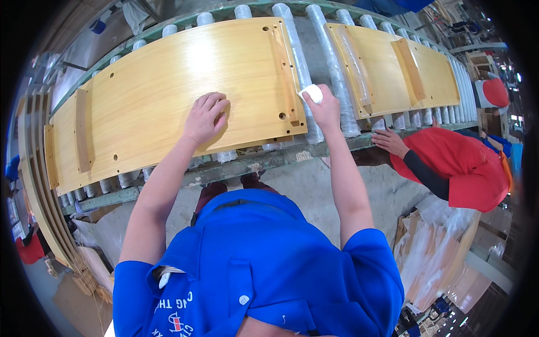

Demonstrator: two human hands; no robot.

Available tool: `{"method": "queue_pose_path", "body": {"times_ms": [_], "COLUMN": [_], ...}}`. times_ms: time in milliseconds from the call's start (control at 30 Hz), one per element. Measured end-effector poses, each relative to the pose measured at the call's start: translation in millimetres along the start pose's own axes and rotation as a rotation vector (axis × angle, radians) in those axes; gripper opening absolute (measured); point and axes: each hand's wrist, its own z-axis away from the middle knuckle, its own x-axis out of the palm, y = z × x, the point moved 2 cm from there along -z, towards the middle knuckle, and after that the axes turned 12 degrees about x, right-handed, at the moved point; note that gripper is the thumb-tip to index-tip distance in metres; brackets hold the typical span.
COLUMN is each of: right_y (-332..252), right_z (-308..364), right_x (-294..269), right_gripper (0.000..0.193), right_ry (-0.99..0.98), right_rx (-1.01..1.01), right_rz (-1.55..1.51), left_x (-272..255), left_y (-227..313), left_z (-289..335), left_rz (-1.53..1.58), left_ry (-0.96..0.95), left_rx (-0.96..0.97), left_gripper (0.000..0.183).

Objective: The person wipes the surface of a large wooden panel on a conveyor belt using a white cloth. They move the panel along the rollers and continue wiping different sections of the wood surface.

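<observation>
A long, pale yellow wooden panel (pixel 163 84) lies across a roller conveyor in front of me. It has drilled holes and narrow wooden strips, one of them the strip (pixel 285 76) along its right end. My left hand (pixel 206 119) rests on the panel near its front edge, fingers loosely bent and holding nothing. At the panel's right edge, my right hand (pixel 327 112) grips a small white wad (pixel 312 94), perhaps cloth or a pad; its kind is unclear. The wad is beside the right end strip; whether it touches the wood cannot be made out.
Plastic-wrapped rollers (pixel 331 73) carry a second wooden panel (pixel 387 67) with strips at the right. A co-worker in a red shirt (pixel 457 160) bends there, one hand on the conveyor's edge. Tall boards (pixel 39 185) stand at the left; plastic-covered sheets (pixel 429 247) lie at the lower right.
</observation>
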Motion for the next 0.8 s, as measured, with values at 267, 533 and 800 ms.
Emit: {"method": "queue_pose_path", "body": {"times_ms": [267, 533, 800], "right_y": [18.4, 25.0, 18.8], "right_z": [56.6, 71.4, 78.4], "right_x": [-18.6, -24.0, -20.9], "right_gripper": [0.035, 0.032, 0.033], "right_ry": [-0.03, -0.002, 0.062], "right_rx": [0.048, 0.072, 0.085], "right_rz": [0.033, -0.024, 0.028], "left_x": [-0.6, 1.9, 0.8], "left_y": [1.8, 0.9, -1.6], "left_z": [0.3, -0.7, 5.6], "left_rz": [-0.016, -0.02, -0.017], "left_ry": [-0.011, -0.036, -0.054], "left_rx": [0.005, 0.002, -0.028], "left_gripper": [0.029, 0.03, 0.031]}}
